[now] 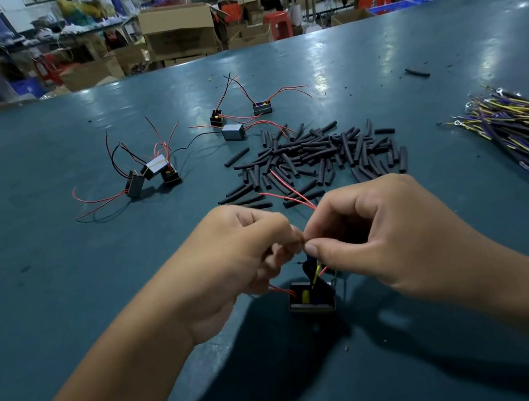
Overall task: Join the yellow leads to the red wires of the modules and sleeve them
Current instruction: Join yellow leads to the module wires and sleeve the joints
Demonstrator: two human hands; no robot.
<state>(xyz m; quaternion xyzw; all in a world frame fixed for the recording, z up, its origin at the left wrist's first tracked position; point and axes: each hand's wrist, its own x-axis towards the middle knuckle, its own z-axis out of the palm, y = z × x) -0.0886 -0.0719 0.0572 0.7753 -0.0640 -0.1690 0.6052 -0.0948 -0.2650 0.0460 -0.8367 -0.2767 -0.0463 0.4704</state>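
- Workshop behind: cartons, red stools, blue bins, long benches, all far beyond the grip and out of play.
- Teal tabletop (64, 301) carries everything; scuffed, with glare patches toward the far edge.
- Bundle of yellow leads (522, 131), ring terminals at their far ends, lies well to the right of the grip. Restock from there.
- Heap of black sleeves (318, 153) sits just beyond the grip, within easy reach. One stray sleeve (416, 72) lies far off to the right.
- Two clusters of modules beyond and left: left cluster (151, 175) near, far cluster (236, 121) further off. Whether they are finished I cannot tell.
- Left hand (231, 261) and right hand (375, 228) meet fingertip to fingertip, both narrowed to a pinch on the wire ends. The joint itself is hidden between them.
- Module in hand (311, 297) hangs or rests directly below the grip, by its wires; which, I cannot tell.
- Red wire (284, 193) loops out beyond the grip over the sleeve heap.
- Yellow lead (317, 270) runs from the right pinch down toward the module.
- Judgement: twisting stage, sleeve apparently not yet on. Do it well by keeping both pinches close to the joint, twisting one way only, laying strands flat so a sleeve slides over without snagging.
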